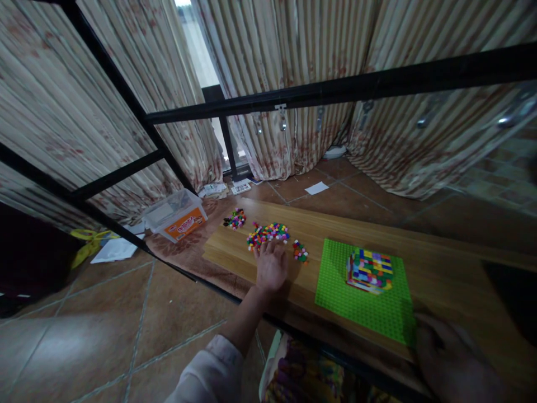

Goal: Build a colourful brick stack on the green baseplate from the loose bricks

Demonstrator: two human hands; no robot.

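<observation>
My left hand (271, 267) reaches out over a wooden board (436, 263), palm down, fingertips at the near edge of a heap of small coloured bricks (267, 233). Its fingers are bent over the bricks; whether any brick is held is hidden. A multicoloured brick block (370, 271) stands on a green baseplate (348, 296) to the right. My right hand (451, 361) rests dark and blurred at the board's near edge, just beside the baseplate's near right corner, fingers lying flat. Two smaller brick heaps (235, 219) (300, 252) lie nearby.
A clear plastic box with an orange label (176, 215) sits on the tiled floor left of the board. Black metal frame bars (335, 89) cross the view in front of striped curtains. Papers (316, 188) lie on the floor.
</observation>
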